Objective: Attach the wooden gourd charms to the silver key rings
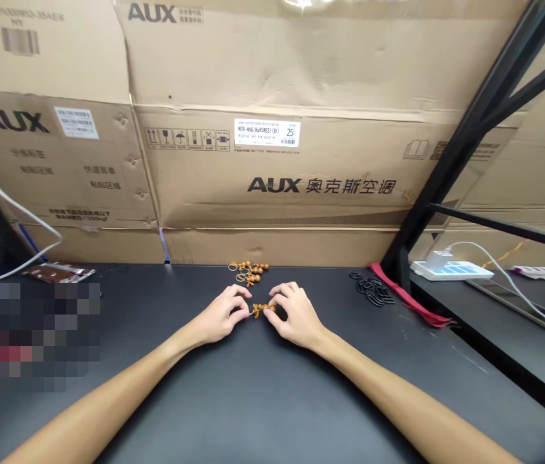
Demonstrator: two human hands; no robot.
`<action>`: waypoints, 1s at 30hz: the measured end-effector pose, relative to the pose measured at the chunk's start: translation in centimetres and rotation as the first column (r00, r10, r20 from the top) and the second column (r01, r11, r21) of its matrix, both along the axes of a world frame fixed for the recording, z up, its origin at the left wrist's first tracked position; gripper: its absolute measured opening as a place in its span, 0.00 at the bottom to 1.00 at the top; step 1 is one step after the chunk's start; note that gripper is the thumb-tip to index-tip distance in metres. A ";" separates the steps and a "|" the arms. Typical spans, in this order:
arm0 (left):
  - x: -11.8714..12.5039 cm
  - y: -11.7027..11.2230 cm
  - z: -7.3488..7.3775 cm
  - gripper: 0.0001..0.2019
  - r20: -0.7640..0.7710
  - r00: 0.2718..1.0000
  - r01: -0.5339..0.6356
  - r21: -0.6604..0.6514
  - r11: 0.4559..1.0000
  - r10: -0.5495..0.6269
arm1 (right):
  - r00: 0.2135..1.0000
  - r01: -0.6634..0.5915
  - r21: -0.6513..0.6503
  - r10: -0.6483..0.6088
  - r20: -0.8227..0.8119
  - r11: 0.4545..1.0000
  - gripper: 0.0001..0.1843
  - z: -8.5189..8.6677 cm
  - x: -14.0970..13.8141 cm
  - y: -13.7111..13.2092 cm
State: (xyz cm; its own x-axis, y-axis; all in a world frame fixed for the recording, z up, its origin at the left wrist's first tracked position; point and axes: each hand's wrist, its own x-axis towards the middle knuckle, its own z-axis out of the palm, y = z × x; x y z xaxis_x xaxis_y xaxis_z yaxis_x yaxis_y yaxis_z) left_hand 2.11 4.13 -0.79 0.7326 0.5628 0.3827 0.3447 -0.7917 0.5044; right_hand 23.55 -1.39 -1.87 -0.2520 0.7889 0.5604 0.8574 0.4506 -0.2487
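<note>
Between my hands, just above the dark table, is a keychain (258, 310) with a small brown gourd-shaped charm and an orange-yellow knotted cord. My left hand (225, 314) pinches its left end, where the ring seems to be, mostly covered by the fingers. My right hand (296, 315) has its thumb and fingers closed round the gourd end. Just beyond my hands lies a small pile of similar gourd keychains (253, 274), their metal rings towards the left.
A heap of black oval rings or clips (373, 289) lies right, beside a red strap (410, 298) along a black metal frame (402, 258). Cardboard (272, 84) stands behind the table (253, 399). A power strip (451, 270) is far right; a brown packet (60, 272) lies left, near a pixelated patch.
</note>
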 end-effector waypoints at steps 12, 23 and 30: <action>-0.3 -0.4 0.4 0.09 -0.038 0.999 0.028 -0.017 0.999 -0.029 | 0.999 -0.044 -0.014 0.044 -0.024 0.999 0.06 -0.1 0.2 0.0; 0.1 -1.3 -0.1 0.08 -0.066 0.998 -0.006 0.209 0.978 0.020 | 0.987 -0.141 -0.087 0.134 -0.084 0.986 0.03 0.2 0.4 -0.4; 0.4 -1.5 -0.2 0.06 -0.088 0.996 0.020 0.333 0.943 0.010 | 0.982 -0.173 -0.160 0.159 -0.098 0.972 0.04 0.2 -0.4 -0.6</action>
State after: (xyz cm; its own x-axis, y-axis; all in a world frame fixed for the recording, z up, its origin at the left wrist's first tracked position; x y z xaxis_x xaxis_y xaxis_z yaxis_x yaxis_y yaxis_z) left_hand 2.46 2.58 -0.99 0.7742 0.4102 0.4820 0.3709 -0.9111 0.1796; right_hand 23.15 -1.97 -1.67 -0.3452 0.8241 0.4490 0.7467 0.5310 -0.4005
